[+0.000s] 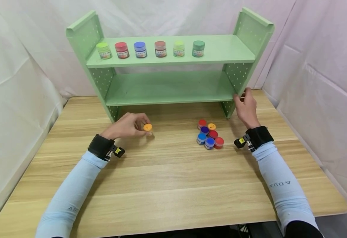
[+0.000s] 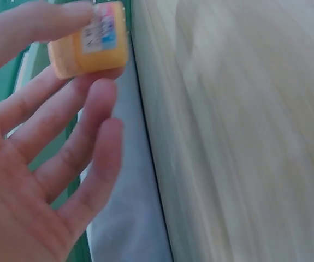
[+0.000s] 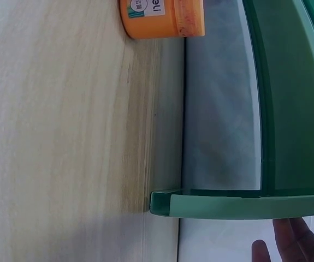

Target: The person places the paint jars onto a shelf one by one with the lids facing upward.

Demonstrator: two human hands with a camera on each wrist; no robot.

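My left hand [image 1: 129, 125] pinches a small orange-lidded paint jar [image 1: 148, 127] between thumb and fingers, low over the table before the shelf's left end. Its label shows in the left wrist view, where the other fingers curve loosely below the jar [image 2: 108, 46]. At the right, my right hand [image 1: 246, 108] touches the outer face of the green shelf's [image 1: 173, 86] side panel with its fingertips. Those fingers [image 3: 293, 240] appear under the panel in the right wrist view, holding nothing. Several red, blue and orange paint jars [image 1: 210, 142] cluster on the table between the hands.
On the upper board stands a spaced row of jars: light green [image 1: 104, 50], red [image 1: 122, 50], blue [image 1: 140, 49], brownish red [image 1: 160, 49], yellow-green [image 1: 178, 48] and dark green [image 1: 198, 48]. White cloth [image 1: 319, 86] hangs around the wooden table [image 1: 167, 185].
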